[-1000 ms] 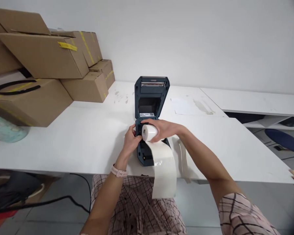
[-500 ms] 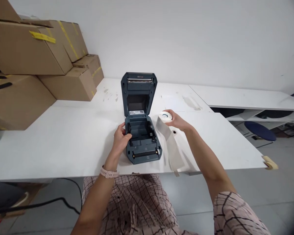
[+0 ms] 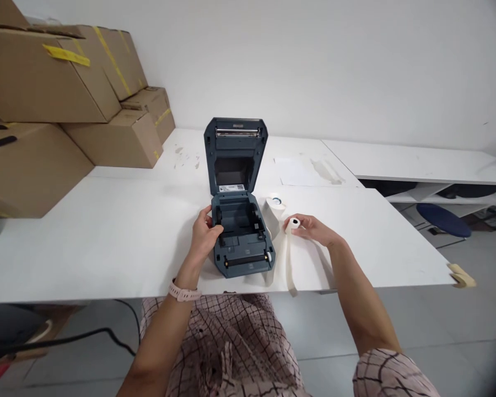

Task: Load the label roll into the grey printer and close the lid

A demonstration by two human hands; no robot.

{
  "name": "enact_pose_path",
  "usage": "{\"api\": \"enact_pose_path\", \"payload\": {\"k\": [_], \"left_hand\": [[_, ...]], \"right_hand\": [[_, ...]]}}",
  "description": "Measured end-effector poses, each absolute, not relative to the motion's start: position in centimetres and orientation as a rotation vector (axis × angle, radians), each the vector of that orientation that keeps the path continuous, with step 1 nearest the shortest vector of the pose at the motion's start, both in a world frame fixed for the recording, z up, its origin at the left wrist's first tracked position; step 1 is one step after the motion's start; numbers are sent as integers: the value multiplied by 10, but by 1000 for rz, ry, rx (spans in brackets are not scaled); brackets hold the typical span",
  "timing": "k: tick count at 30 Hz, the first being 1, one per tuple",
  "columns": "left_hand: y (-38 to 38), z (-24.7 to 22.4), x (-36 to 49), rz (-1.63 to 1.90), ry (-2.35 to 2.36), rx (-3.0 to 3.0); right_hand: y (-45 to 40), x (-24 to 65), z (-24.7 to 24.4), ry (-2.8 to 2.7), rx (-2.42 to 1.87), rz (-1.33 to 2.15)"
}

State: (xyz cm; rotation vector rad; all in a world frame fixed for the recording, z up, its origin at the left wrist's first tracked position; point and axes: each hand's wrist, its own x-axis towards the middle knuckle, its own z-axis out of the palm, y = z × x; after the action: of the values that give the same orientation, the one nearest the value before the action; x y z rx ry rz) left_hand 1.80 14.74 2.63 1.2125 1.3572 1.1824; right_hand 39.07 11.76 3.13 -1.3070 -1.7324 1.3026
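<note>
A dark grey label printer (image 3: 240,242) stands on the white table with its lid (image 3: 235,149) raised and its inner bay exposed. My left hand (image 3: 206,231) grips its left side, thumb over the rim and fingers behind. To the right, my right hand (image 3: 308,229) is closed around a small narrow roll of white paper (image 3: 294,223) with a dark hole; a loose strip hangs from it toward the table's front edge. Just behind it stands a wider white roll (image 3: 275,205) with a blue-edged core, its paper trailing down beside the printer.
Cardboard boxes (image 3: 45,82) with yellow tape are stacked at the left. A white sheet (image 3: 297,172) lies behind the rolls. On the right are another white table (image 3: 417,160) and a blue stool (image 3: 443,218). A beige corner guard (image 3: 462,275) covers the table's front right corner.
My right hand has let go of the wider roll, moved down and toward me, and taken hold of the small roll. My left hand stays on the printer.
</note>
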Motion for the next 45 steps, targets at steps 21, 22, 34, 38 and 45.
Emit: {"api": "enact_pose_path", "payload": {"k": [21,22,34,38,45], "left_hand": [[142,26,22,1258,1324,1159],[141,27,22,1258,1282,1142],[135,33,24,1145,1031,992],[134,37,25,1149,1037,998],[133,40,25,1153,1048,1014]], "right_hand": [[135,217,101,-2757,-1184,316],[122,224,100,-2699,-1151,332],[44,209,68,-2410,-1119,-2],[27,195,68,-2362,-1114,2],[4,183,66,-2445,-1278,160]]}}
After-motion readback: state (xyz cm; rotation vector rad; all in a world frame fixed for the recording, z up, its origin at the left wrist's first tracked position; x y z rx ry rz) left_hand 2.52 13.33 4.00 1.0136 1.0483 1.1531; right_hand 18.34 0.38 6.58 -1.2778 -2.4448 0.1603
